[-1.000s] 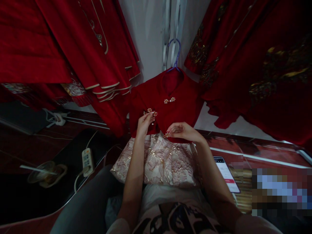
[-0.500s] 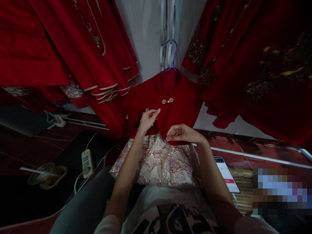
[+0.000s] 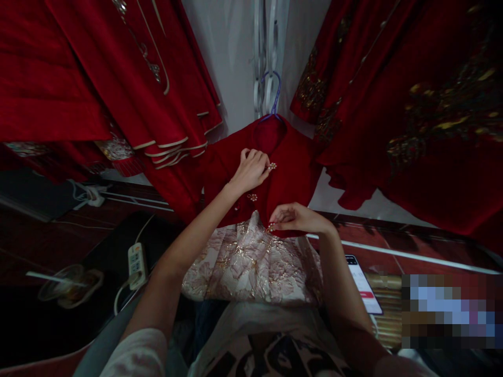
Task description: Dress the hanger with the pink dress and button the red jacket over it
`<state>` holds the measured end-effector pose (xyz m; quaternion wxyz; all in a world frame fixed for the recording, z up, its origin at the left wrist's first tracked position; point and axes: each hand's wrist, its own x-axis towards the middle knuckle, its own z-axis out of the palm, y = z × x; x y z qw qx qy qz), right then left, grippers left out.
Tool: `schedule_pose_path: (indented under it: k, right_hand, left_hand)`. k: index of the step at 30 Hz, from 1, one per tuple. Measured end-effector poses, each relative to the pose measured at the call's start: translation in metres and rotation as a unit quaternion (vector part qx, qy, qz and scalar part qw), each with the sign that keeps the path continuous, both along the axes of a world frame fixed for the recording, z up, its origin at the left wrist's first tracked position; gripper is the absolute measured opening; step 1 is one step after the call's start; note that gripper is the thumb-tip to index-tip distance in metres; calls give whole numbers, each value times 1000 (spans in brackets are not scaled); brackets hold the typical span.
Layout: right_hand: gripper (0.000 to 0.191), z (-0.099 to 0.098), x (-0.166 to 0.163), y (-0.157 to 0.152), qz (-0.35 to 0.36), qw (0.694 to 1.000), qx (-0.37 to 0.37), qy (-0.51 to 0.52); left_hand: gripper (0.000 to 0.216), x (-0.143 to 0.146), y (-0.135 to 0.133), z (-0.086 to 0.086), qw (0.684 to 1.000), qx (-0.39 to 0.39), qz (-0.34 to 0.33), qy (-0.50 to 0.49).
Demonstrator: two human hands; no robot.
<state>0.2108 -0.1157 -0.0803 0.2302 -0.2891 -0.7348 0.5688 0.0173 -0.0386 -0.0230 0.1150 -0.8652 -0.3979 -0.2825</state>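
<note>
A short red jacket [image 3: 293, 180] hangs on a blue hanger [image 3: 276, 94], above a pale floral skirt with gold thread [image 3: 251, 262]. My left hand [image 3: 251, 170] is at the chest, fingers curled over the left part of the top flower-shaped pearl clasp [image 3: 272, 166]; its right flower shows beside my fingertips. Lower on the left front panel sits another pearl clasp piece [image 3: 252, 198]. With thumb and fingers my right hand [image 3: 296, 217] pinches the lower corner of the right front panel, at a pearl clasp piece [image 3: 270, 228]. The panels spread apart toward the hem.
Red garments [image 3: 157, 104] hang at left, and embroidered red ones [image 3: 393, 131] at right. A power strip [image 3: 137, 264] and a plastic cup with a straw [image 3: 66, 285] lie on a black surface at left. A phone [image 3: 363, 288] rests on slatted bamboo at right.
My left hand has moved up and right, from the middle of the left front panel to the top clasp. My right hand still pinches the lower corner. The view has shifted slightly.
</note>
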Motion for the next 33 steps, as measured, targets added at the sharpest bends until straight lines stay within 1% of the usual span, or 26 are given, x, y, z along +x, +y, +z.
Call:
schedule_pose_path:
  k: [3, 6, 8, 11, 12, 13, 15, 16, 17, 18, 19, 20, 22, 24, 26, 27, 29, 33]
  right_hand:
    - [21, 6, 2, 0, -46, 998, 31, 9]
    - [20, 18, 3, 3, -130, 988, 81, 32]
    - [21, 29, -2, 11, -206, 968, 128, 64]
    - [29, 46, -19, 33, -322, 914, 200, 142]
    - [33, 50, -28, 43, -341, 900, 214, 165]
    - [38, 52, -36, 53, -340, 898, 220, 173]
    - [49, 51, -51, 73, -326, 912, 211, 133]
    - [57, 47, -55, 82, -340, 913, 209, 91]
    - [66, 43, -57, 89, -372, 902, 214, 40]
    - [74, 39, -57, 95, -415, 881, 229, -8]
    - [79, 35, -53, 100, -460, 851, 250, -52]
    - [81, 32, -47, 103, -501, 816, 274, -89]
    - [72, 32, -30, 108, -551, 756, 323, -141]
    - [56, 38, -10, 113, -565, 719, 360, -185]
    - [44, 48, 6, 120, -565, 698, 376, -229]
    - [41, 54, 13, 125, -561, 694, 377, -250]
    - [38, 64, 24, 133, -543, 695, 373, -288]
    - [38, 79, 42, 141, -501, 711, 357, -341]
  left_hand:
    - [20, -2, -4, 4, 1000, -3, -26, 10]
    - [21, -2, -6, 7, 999, -24, -43, -13]
    - [20, -1, -6, 7, 997, -28, -52, -45]
    - [21, -1, -5, 3, 994, -14, -41, -105]
    - [23, -1, -4, 2, 993, -8, -26, -118]
    - [26, -3, -3, 0, 992, -2, -7, -126]
    - [29, -9, 0, -1, 992, 6, 27, -120]
    - [29, -15, 1, -1, 993, 9, 38, -110]
    - [28, -22, 3, 1, 994, 12, 46, -98]
    - [27, -30, 5, 5, 995, 17, 54, -85]
    - [26, -39, 6, 9, 995, 22, 65, -72]
    - [25, -48, 7, 16, 995, 28, 81, -59]
    - [24, -66, 9, 30, 990, 39, 131, -29]
    - [26, -79, 11, 44, 981, 55, 187, 11]
    - [29, -88, 14, 53, 971, 74, 223, 49]
    - [29, -90, 16, 56, 968, 81, 230, 65]
    - [28, -94, 20, 57, 966, 83, 229, 83]
    - [28, -99, 27, 52, 968, 64, 219, 104]
